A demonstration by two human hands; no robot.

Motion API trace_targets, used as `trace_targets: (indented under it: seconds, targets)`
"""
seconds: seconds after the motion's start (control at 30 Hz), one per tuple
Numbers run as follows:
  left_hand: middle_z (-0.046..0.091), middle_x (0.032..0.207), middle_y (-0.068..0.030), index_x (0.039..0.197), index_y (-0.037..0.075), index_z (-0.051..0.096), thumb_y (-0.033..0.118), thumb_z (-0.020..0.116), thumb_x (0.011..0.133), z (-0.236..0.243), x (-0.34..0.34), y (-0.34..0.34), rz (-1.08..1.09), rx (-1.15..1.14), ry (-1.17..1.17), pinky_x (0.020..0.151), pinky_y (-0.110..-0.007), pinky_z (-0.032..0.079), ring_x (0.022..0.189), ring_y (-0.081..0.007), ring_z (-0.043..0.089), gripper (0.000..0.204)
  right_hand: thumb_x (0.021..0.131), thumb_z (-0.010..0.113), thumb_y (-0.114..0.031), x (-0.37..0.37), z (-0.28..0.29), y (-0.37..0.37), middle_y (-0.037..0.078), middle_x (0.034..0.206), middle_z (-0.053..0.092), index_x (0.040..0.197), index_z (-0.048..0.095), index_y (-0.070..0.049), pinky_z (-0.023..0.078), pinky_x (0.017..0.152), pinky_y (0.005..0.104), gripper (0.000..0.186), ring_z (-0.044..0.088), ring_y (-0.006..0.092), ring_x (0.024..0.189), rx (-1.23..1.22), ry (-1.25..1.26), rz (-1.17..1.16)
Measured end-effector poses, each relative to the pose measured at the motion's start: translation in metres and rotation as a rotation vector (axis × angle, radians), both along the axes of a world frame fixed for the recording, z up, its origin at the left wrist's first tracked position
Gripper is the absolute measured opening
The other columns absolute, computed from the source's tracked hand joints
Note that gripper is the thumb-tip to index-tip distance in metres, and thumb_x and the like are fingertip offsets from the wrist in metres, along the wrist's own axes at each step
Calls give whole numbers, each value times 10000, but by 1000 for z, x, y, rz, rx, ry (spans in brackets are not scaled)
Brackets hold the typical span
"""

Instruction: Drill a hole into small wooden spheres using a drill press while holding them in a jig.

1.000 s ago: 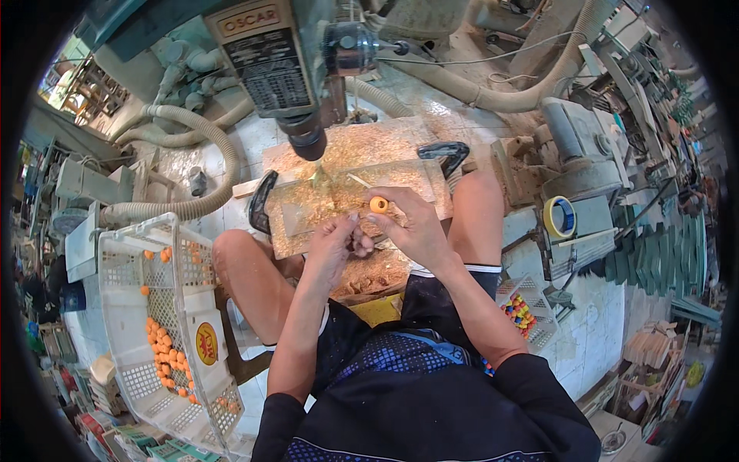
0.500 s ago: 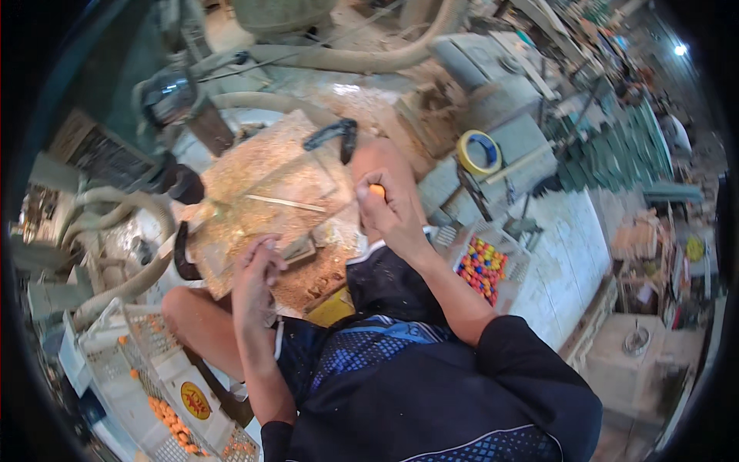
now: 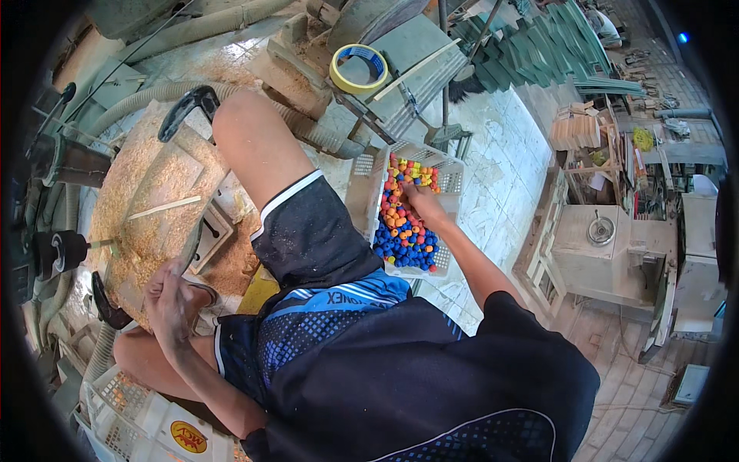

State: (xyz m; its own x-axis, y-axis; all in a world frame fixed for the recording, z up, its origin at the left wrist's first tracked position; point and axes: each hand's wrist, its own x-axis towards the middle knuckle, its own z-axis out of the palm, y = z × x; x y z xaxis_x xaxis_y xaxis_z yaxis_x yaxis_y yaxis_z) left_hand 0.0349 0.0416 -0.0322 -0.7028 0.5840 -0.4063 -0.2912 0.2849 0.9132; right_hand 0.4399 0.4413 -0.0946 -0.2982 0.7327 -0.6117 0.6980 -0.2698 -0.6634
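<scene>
Head cam, biggest stuff first: a sawdust-covered counter (image 3: 173, 171) on the left, with the person's bent right leg (image 3: 262, 142) standing between it and a white plastic crate (image 3: 452, 167). That crate has perforated walls and sits just beside the right thigh, its long axis running away from the body with the far end leaning slightly right.

Right hand (image 3: 422, 202) comes in over the crate's right edge, fingers pointing left and down into the contents. Its grip is sunk in there, so can't tell how far open it is or if it's got anything. Left hand (image 3: 168, 296) is by the counter's near edge, fingers curled in; can't tell if that grip is pinching something.

Black clamps sit at the counter's far right corner (image 3: 198, 98) and near left edge (image 3: 106, 308). Past the crate's far left corner there's a yellow tape roll (image 3: 356, 86) with a blue core. Pale thin stick (image 3: 164, 208) lies on the counter, long axis nearly crosswise, right end angled a bit away from the body.

Smallest: the balls (image 3: 396, 219) filling the crate, blue toward its near edge, red and orange mid, yellow mixed in toward the far edge. They're round, so no long axis, and the right hand blocks some of them.
</scene>
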Motion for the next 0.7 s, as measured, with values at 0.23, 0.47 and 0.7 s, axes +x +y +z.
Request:
trace_targets:
  seconds: [0.23,0.47,0.7]
  targets:
    - [632,744,-17,1254,-4,676,231,597,1056,10,11,19,-70,15,16,490,-189,332,516,-33,448,317,957,662,-262,134,-97,13,64,854,670,1075,706,-25,522,671,315,269,629,149,789,-184,-162,-52]
    - [633,775,-8,1246,-3,680,276,578,1073,14,15,18,-33,-4,37,483,-180,329,527,-24,452,345,915,681,-249,182,-121,26,139,1049,756,1050,764,23,516,764,338,316,670,208,850,55,-344,1]
    - [640,691,-16,1121,-24,721,226,587,1069,14,4,5,-39,-34,-57,469,-192,326,468,-25,422,289,945,609,-342,131,-89,40,260,822,724,894,755,50,520,800,451,421,723,366,835,349,-347,-278]
